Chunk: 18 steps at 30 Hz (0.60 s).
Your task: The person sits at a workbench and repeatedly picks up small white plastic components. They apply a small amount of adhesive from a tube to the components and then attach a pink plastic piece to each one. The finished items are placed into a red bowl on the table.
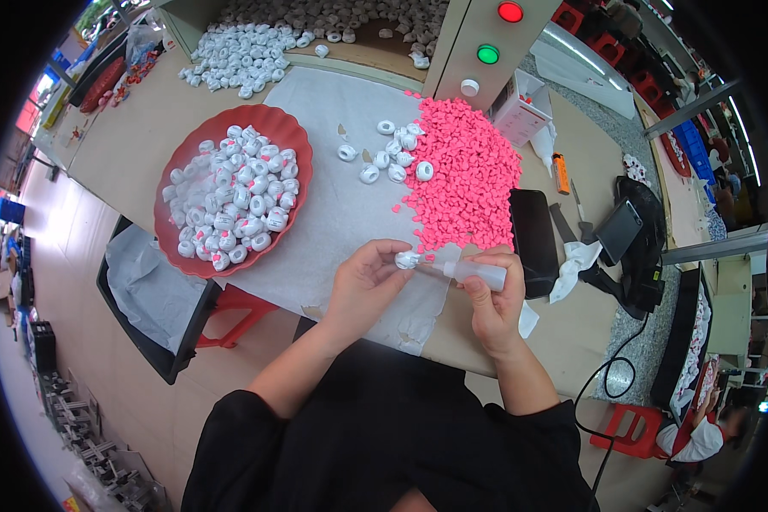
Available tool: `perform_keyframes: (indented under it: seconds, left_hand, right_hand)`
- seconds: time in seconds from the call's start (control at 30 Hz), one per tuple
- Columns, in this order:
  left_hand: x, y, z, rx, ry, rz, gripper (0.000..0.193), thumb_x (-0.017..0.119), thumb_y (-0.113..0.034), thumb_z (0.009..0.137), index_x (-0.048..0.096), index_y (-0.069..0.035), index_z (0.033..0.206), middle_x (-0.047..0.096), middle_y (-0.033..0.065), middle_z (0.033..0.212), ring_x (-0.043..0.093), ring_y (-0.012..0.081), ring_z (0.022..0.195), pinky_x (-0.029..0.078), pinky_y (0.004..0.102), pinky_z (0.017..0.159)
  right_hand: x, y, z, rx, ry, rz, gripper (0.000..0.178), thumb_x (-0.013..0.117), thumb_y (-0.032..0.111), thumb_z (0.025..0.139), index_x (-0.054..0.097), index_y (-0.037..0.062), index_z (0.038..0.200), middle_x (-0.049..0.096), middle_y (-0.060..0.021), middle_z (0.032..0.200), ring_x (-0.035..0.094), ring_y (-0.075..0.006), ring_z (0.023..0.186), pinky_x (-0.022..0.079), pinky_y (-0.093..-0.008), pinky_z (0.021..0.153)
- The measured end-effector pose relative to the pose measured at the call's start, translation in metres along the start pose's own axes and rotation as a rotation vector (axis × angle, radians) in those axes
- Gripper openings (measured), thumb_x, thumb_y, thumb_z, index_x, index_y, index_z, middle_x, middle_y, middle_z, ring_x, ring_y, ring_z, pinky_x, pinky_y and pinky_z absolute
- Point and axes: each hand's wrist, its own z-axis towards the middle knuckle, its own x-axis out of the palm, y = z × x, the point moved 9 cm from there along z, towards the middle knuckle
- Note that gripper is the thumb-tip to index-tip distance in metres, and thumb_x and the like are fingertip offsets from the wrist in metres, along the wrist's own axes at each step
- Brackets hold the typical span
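Just below the middle of the frame, both forearms rise from a black lap. The left hand point(363, 277) pinches a small white cap point(406, 259) at its fingertips. The right hand point(491, 299) is wrapped around a clear squeeze bottle point(474, 272), which lies nearly level with its long axis running left to right and its nozzle touching the cap. Both hover over white paper point(341, 205) on the counter point(136, 136). Beyond, right of centre, lies a pink pellet heap point(465, 175) with loose white caps point(392, 154) beside it. Upper left sits a red bowl point(294, 141) full of caps.
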Motion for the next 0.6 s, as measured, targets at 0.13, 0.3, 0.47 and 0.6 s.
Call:
perform_keyframes:
  seconds: [0.13, 0.3, 0.47, 0.6]
  left_hand:
    - [-0.001, 0.000, 0.000, 0.008, -0.004, 0.008, 0.028, 0.054, 0.008, 0.081, 0.049, 0.003, 0.107, 0.055, 0.0067, 0.101, 0.053, 0.0116, 0.097, 0.044, 0.0248, 0.086]
    - [0.000, 0.000, 0.000, 0.003, -0.002, -0.002, 0.028, 0.054, 0.008, 0.081, 0.049, 0.003, 0.107, 0.055, 0.0064, 0.100, 0.054, 0.0113, 0.097, 0.044, 0.0244, 0.085]
    - [0.001, -0.001, 0.000, 0.014, 0.010, 0.000, 0.028, 0.054, 0.008, 0.081, 0.048, 0.002, 0.107, 0.055, 0.0069, 0.099, 0.054, 0.0107, 0.094, 0.045, 0.0227, 0.082]
    - [0.002, -0.003, 0.000, 0.001, 0.004, 0.007, 0.027, 0.055, 0.007, 0.081, 0.047, 0.002, 0.107, 0.056, 0.0078, 0.099, 0.055, 0.0104, 0.092, 0.045, 0.0211, 0.080]
  right_hand:
    - [0.001, 0.001, 0.000, -0.012, 0.008, -0.023, 0.021, 0.057, 0.006, 0.082, 0.044, -0.0001, 0.098, 0.049, -0.0114, 0.091, 0.046, -0.0166, 0.079, 0.038, -0.0272, 0.071]
    - [0.001, 0.002, 0.000, -0.022, 0.012, -0.034, 0.023, 0.058, 0.006, 0.081, 0.044, -0.0001, 0.098, 0.049, -0.0112, 0.090, 0.047, -0.0169, 0.079, 0.039, -0.0271, 0.071]
    - [0.003, 0.007, 0.001, -0.091, 0.017, -0.078, 0.025, 0.060, 0.006, 0.080, 0.044, 0.0000, 0.099, 0.049, -0.0115, 0.090, 0.047, -0.0180, 0.078, 0.039, -0.0273, 0.069]
    - [0.004, 0.016, 0.001, -0.197, 0.030, -0.189, 0.027, 0.061, 0.008, 0.080, 0.044, -0.0002, 0.099, 0.049, -0.0120, 0.090, 0.048, -0.0192, 0.077, 0.040, -0.0278, 0.068]
